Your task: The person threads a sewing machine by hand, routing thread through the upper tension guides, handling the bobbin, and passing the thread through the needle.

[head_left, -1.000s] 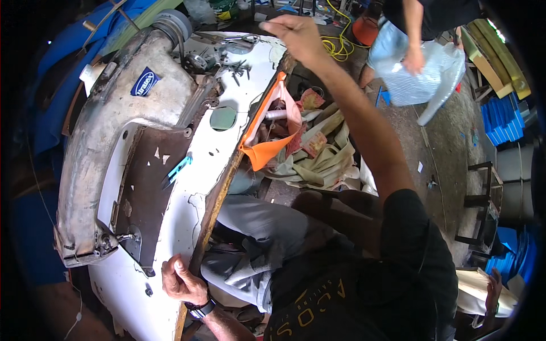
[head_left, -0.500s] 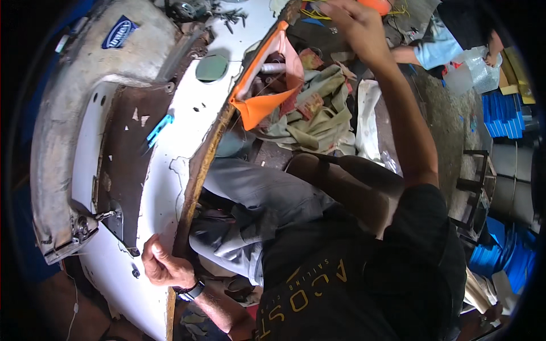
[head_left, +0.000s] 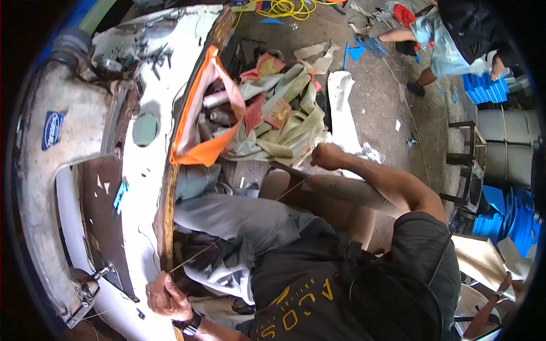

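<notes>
A thread (head_left: 227, 238) runs in a straight line across my lap between my two hands. Its near end is pinched by the fingers of my left hand (head_left: 169, 300), which wears a watch and rests at the edge of the white sewing table (head_left: 139, 227). My right hand (head_left: 327, 157) is closed in a fist around the other end, above my leg. A worn, pale sewing machine (head_left: 40, 170) stands on the table, its needle end (head_left: 82, 290) close to my left hand. A small blue tool (head_left: 120, 196) lies beside the machine bed.
An orange-edged cloth pouch (head_left: 199, 153) with spools hangs from the table edge. Fabric scraps (head_left: 284, 113) are heaped beside it. A round green piece (head_left: 145, 129) sits on the table. Another person (head_left: 455, 45) is at the upper right, near blue stacks (head_left: 486, 88). A dark stool (head_left: 466, 159) stands right.
My right hand has come down from the top to above my leg. The thread between my hands now shows clearly. The view has shifted, and the other person has changed posture.
</notes>
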